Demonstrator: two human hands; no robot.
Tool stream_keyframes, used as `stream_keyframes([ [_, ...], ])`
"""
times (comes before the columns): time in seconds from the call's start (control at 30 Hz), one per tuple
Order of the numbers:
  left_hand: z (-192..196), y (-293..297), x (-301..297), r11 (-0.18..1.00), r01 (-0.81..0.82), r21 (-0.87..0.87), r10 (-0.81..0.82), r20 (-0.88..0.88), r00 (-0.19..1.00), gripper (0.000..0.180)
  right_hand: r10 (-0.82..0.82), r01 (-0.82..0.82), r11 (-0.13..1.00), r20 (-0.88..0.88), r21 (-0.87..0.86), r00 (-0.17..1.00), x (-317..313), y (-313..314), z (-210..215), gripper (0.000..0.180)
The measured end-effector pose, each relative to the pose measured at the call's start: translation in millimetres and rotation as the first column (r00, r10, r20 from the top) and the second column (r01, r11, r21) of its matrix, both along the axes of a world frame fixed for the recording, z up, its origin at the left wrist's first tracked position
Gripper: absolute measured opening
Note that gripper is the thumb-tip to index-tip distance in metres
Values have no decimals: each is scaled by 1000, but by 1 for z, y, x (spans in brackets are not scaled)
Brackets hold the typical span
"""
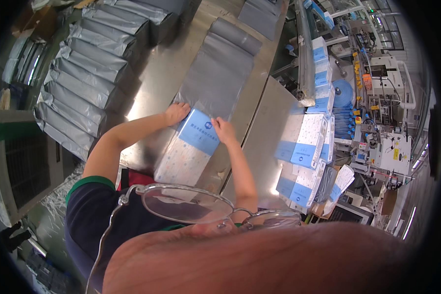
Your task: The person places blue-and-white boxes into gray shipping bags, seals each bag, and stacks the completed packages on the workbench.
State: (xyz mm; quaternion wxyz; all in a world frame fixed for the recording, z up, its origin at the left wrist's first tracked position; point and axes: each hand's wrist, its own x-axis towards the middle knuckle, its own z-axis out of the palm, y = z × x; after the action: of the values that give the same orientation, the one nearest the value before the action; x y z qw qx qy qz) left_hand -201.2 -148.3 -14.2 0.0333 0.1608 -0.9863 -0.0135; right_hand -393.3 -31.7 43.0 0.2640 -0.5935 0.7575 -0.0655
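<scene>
Left grip (177, 113): curled at pack's (188, 149) far-left corner, hold unclear
Right grip (222, 130): partly closed on pack's right edge
Bag (218, 66) beyond pack: open wide, feed squarely

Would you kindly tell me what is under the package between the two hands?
Metal tabletop shows beside the package, and flat grey plastic lies at its far end. The package covers whatever is directly beneath, so whether the plastic extends there is hidden.

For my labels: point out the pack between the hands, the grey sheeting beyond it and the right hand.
Pack (189, 147), head view: middle of upper face.
Grey sheeting (215, 68), head view: flat middle.
Right hand (224, 130), head view: back of hand.
</scene>
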Motion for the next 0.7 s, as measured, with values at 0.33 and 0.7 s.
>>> stream_keyframes([
  [0.33,30,-33,-35,908,-126,399,202,-155,967,8,-100,57,975,-191,-217,976,23,-32,12,52],
  [0.7,4,15,-15,497,-258,828,821,-353,448,11,-646,597,733,-61,-325,761,7,18,-61,22],
])
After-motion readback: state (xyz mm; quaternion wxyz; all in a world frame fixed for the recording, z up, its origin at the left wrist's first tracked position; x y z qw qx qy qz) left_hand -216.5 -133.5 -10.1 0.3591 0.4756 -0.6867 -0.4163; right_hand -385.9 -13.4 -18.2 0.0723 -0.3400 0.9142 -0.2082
